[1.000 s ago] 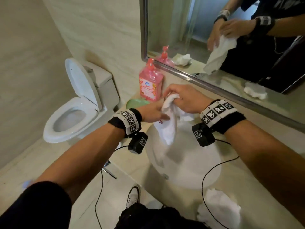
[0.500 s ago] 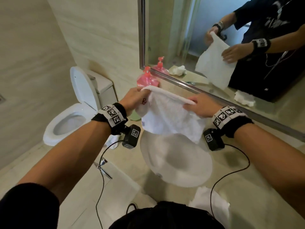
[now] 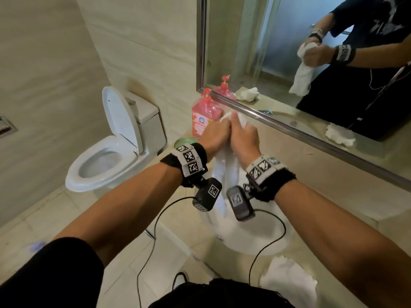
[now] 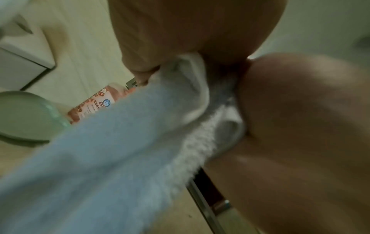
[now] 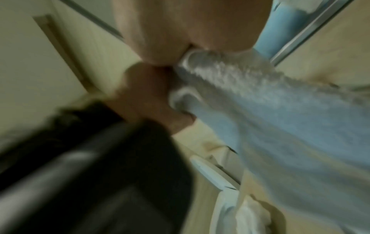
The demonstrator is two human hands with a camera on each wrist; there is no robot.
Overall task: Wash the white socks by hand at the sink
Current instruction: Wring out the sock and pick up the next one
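Both hands grip one white sock [image 3: 224, 161] above the white sink [image 3: 251, 236]. My left hand [image 3: 215, 135] and right hand [image 3: 243, 138] are pressed side by side, fingers curled round the bunched top of the sock. Its lower part hangs down between my wrists toward the basin. The left wrist view shows the sock [image 4: 120, 142] running from under my left hand [image 4: 180, 39], blurred. The right wrist view shows the sock [image 5: 280, 118] held by my right hand [image 5: 186, 31]. Another white sock [image 3: 289, 283] lies crumpled on the counter at the near right.
A pink pump bottle [image 3: 205, 114] and a green soap dish [image 3: 184, 142] stand on the counter left of the sink. A mirror [image 3: 311, 52] runs along the wall behind. A toilet [image 3: 111, 152] with its lid up is at the left. Cables hang from my wrists.
Half a second ago my hands held the sock spread wide apart. They have come together and bunched the sock, which now hangs in a narrow fold.
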